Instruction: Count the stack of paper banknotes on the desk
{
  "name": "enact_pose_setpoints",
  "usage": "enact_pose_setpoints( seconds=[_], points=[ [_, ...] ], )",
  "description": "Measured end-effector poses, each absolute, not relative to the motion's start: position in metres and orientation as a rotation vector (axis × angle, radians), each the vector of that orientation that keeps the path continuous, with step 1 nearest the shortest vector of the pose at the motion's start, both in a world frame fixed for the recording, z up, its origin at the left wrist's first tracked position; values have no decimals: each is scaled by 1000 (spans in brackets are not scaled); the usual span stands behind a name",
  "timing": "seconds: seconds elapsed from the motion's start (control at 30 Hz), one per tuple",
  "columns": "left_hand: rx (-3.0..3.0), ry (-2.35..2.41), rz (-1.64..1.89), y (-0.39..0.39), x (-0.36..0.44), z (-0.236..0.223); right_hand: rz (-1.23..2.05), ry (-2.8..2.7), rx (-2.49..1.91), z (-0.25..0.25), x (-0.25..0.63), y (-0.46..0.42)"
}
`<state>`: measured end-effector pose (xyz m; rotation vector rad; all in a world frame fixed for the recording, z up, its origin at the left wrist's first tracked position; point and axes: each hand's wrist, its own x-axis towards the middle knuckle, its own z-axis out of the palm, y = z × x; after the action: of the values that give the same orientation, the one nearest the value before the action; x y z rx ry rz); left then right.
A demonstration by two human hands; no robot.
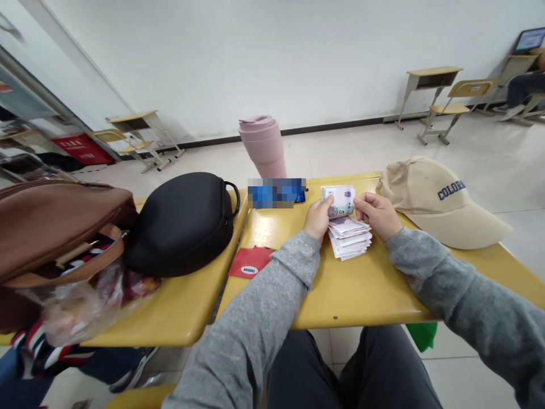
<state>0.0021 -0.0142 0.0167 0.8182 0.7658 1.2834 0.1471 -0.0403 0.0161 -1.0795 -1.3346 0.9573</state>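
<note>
Between both hands is a bundle of banknotes (340,197), with a "5" on the top note. My left hand (318,218) is closed on the bundle's left side, its thumb lying on the face. My right hand (378,216) pinches the bundle's right edge between thumb and fingers. Below them, a loose stack of more paper notes (349,241) lies on the yellow desk (323,289), its edges uneven. Whether the held bundle touches that stack, I cannot tell.
A beige cap (419,196) lies to the right. Behind the hands are a pink tumbler (264,147) and a phone (300,196). At left sit a red pouch (251,261), a black case (183,224), a brown bag (63,218) and a plastic bag (80,307).
</note>
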Motion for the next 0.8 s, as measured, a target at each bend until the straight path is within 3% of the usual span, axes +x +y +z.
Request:
enact_pose_setpoints(
  seconds=[0.8],
  points=[
    [912, 740, 1218, -11, 2, 11, 918, -1266, -1152, 15, 146, -38]
  ],
)
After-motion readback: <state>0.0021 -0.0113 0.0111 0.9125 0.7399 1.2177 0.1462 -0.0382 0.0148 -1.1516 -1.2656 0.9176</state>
